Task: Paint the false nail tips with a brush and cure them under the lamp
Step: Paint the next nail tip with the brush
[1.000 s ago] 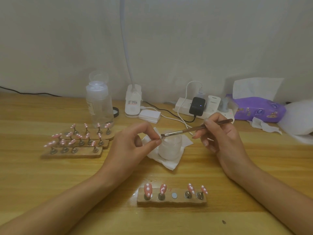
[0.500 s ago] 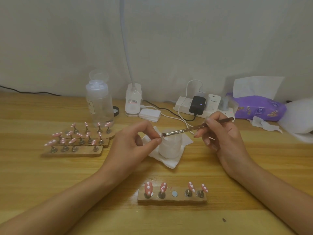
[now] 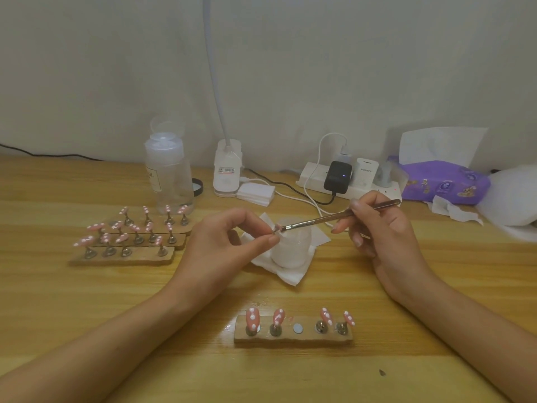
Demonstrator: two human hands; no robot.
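You are at a home hobby counter (image 3: 87, 315) set up for nail art.
It is wooden and stands against a plain white wall (image 3: 319, 68), and household things line that wall: a white power strip (image 3: 312, 183) with a black charger (image 3: 337, 175) plugged in, a purple tissue pack (image 3: 444, 181) with a sheet pulled up, a clear pump bottle (image 3: 170, 175). The white base of a gooseneck lamp (image 3: 227, 173) stands beside the bottle, and wooden stands (image 3: 308, 340) carrying pink false nail tips (image 3: 252, 317) with white dots sit in rows on your left and just in front of you.
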